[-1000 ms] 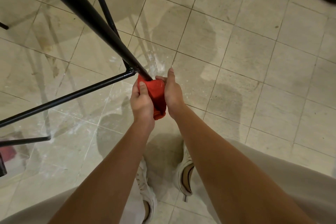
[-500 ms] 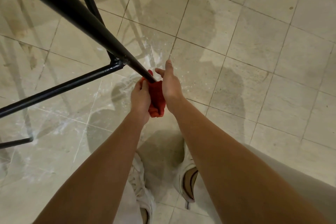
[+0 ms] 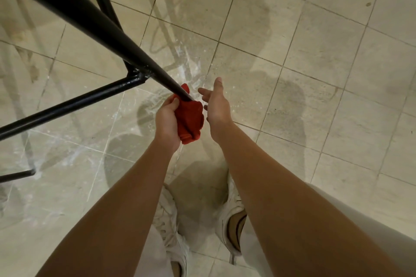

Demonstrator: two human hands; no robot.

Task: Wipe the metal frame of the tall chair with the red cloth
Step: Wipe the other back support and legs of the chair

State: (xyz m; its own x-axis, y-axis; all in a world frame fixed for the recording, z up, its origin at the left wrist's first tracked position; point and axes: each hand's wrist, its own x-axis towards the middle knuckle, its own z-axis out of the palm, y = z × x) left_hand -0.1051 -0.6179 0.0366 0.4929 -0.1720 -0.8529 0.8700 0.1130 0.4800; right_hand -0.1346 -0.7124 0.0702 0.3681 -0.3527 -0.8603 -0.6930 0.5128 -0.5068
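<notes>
The tall chair's black metal frame [image 3: 94, 22] runs from the upper left down to the middle of the view, with a crossbar [image 3: 67, 103] joining its leg at a welded corner. A bunched red cloth [image 3: 189, 119] is wrapped around the lower end of that leg. My left hand [image 3: 167, 122] grips the cloth against the leg. My right hand [image 3: 216, 105] hovers just right of the cloth, fingers spread, holding nothing.
The floor is beige tile [image 3: 315, 74] with white scuffs and damp-looking patches near the leg. Another thin black bar [image 3: 18, 175] sits at the left edge. My white shoes [image 3: 231, 216] stand directly below my hands.
My right hand has let go of the cloth and opened, moving slightly right. My left hand keeps the cloth, now lower on the leg.
</notes>
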